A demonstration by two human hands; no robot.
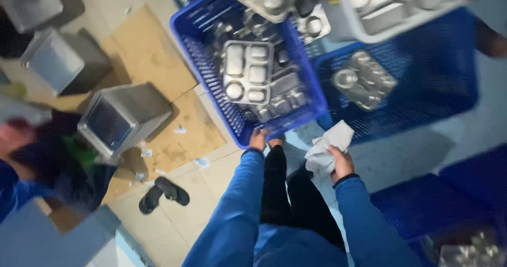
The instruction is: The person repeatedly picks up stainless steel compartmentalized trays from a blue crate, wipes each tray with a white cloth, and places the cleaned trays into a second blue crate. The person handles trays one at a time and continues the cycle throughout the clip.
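Right hand (342, 164), closest to the camera, is closed round a white cloth (328, 145) just right of the blue crate (211, 72). Left hand (258, 139) curls over that crate's near rim; I'd grip firm, since it's stacked with steel trays (247, 72).

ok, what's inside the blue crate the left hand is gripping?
The blue crate, gripped by the left hand, holds metal compartment trays piled loosely. Whatever lies beneath the pile is covered.

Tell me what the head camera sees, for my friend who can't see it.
A person in blue sleeves grips the rim of a blue crate of metal trays with the left hand and holds a white cloth in the right hand.
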